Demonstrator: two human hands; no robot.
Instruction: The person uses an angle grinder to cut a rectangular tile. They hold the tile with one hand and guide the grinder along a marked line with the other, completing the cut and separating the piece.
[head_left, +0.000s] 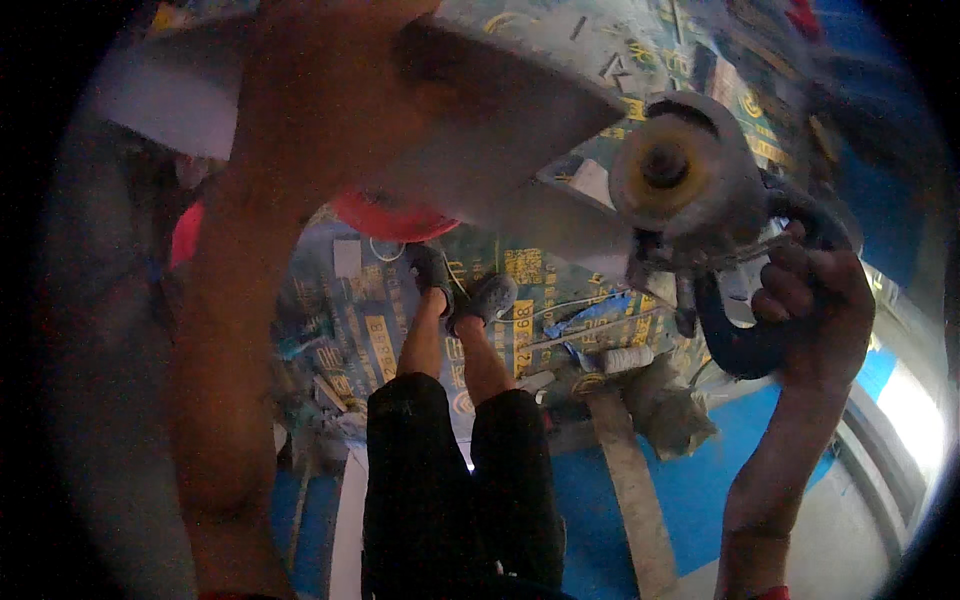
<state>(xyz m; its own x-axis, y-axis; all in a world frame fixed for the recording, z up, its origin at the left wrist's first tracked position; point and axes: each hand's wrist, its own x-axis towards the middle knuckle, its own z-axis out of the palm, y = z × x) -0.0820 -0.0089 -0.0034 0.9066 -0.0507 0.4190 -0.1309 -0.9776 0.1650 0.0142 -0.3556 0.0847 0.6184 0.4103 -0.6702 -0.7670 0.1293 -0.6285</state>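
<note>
My left arm reaches up the left side to my left hand, dark and blurred at the top of the view, against a flat grey panel; its fingers are not clear. My right hand is wrapped round the black loop handle of a hand-held power cutter, which has a round metal housing and a yellowish centre. The cutter is beside the panel's right part. Partly hidden under the panel is a red round bucket or basin.
My legs and shoes are below, on printed dark green boards strewn with offcuts, cords and a white roll. A grey sack, a plank and blue sheeting lie nearer. Pale ledges curve along the right.
</note>
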